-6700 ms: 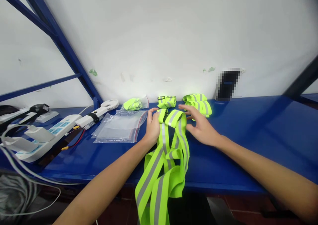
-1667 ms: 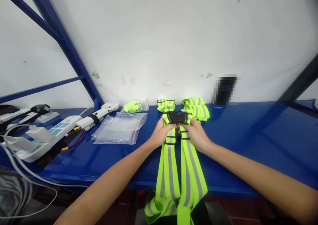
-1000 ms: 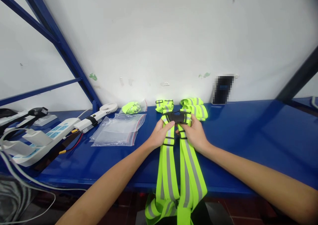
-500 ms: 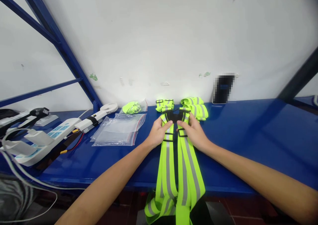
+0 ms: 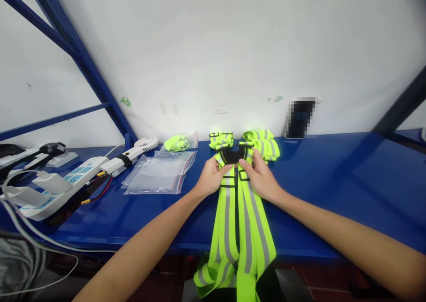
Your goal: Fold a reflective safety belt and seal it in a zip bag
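Note:
A neon-yellow reflective vest made of straps (image 5: 246, 231) with grey stripes hangs from my hands over the front edge of the blue table. Its black joining piece (image 5: 233, 155) lies between my thumbs. My left hand (image 5: 213, 175) pinches the strap on the left side of that piece, thumb on top. On the other side my right hand (image 5: 261, 173) grips the matching strap, just above a black slide buckle (image 5: 244, 175). The fingers beneath are mostly hidden. Just behind are a small folded strap bundle (image 5: 221, 139) and a larger folded one (image 5: 264, 144).
Clear zip bags (image 5: 156, 173) lie left of my hands, with a bagged yellow bundle (image 5: 177, 143) behind them. Further left are a white handheld fan (image 5: 146, 144) and a power strip (image 5: 76, 177) with cables. A dark pixelated panel (image 5: 300, 117) leans on the wall.
The black joining piece is tilted up and spread a little flatter, showing more of its face. Both hands keep their hold in nearly the same place.

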### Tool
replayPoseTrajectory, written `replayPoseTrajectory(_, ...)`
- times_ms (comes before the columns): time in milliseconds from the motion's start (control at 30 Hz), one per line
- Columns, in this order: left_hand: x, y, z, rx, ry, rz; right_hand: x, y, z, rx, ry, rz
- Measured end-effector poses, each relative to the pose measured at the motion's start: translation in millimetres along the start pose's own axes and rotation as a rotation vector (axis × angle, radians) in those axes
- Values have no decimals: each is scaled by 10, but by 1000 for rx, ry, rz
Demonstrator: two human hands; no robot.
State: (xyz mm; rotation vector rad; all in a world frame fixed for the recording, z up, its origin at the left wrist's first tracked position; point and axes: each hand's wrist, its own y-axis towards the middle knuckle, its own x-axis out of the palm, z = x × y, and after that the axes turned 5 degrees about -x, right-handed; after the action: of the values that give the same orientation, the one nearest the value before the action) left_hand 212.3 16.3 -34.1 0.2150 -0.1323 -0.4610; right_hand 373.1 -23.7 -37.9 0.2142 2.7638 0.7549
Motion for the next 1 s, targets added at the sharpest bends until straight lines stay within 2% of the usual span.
replayPoseTrajectory(100,20,-1,-8,23,3,-6,6,-20,-34,35,-83,13)
replayPoseTrajectory(233,49,0,5,39,-5,9,24,-34,-60,6,-121,12)
replayPoseTrajectory(467,117,-21,87,-37,-110,-25,35,-35,-112,-83,-159,34)
replayPoseTrajectory(733,114,-39,104,-80,-227,-66,30,-35,-99,-100,-210,56)
replayPoseTrajectory(1000,151,-84,153,-201,-299,68,31,-20,-126,-38,-64,5)
